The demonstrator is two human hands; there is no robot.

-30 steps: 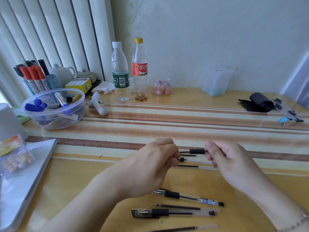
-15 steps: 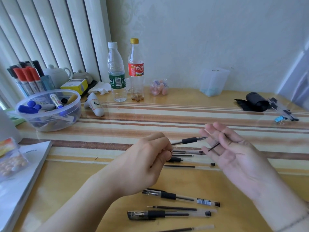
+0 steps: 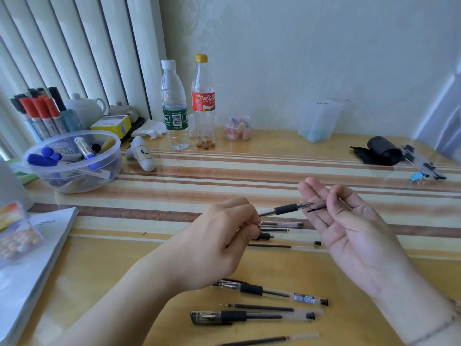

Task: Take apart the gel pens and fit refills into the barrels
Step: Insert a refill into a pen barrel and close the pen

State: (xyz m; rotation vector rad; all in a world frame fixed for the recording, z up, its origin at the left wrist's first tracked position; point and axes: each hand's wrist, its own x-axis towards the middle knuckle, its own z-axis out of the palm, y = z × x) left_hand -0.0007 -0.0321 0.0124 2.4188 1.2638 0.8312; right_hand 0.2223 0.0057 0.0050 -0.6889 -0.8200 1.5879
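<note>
My left hand [image 3: 219, 243] grips the rear of a clear gel pen [image 3: 287, 209] with a black grip, held above the table with its tip pointing right. My right hand [image 3: 349, 228] is palm up just beyond that tip. It pinches a small dark pen part [image 3: 316, 208] between thumb and fingers, while the other fingers stay straight. Nearer me on the table lie a capped pen [image 3: 249, 317], an uncapped pen [image 3: 272, 292] and two loose refills [image 3: 259, 307] [image 3: 267, 339]. More barrels and refills [image 3: 284, 224] lie behind my left hand, partly hidden.
A clear bowl of markers [image 3: 72, 161] and a marker cup stand at the left, with a booklet [image 3: 32, 258] at the near left. Two bottles [image 3: 174, 106] [image 3: 203, 101], a small jar and a plastic cup [image 3: 319, 121] stand along the wall. A black roll [image 3: 381, 151] lies far right.
My right hand came off the pen with a small dark part and turned palm up. My left hand raised the pen, its tip now pointing at the right hand.
</note>
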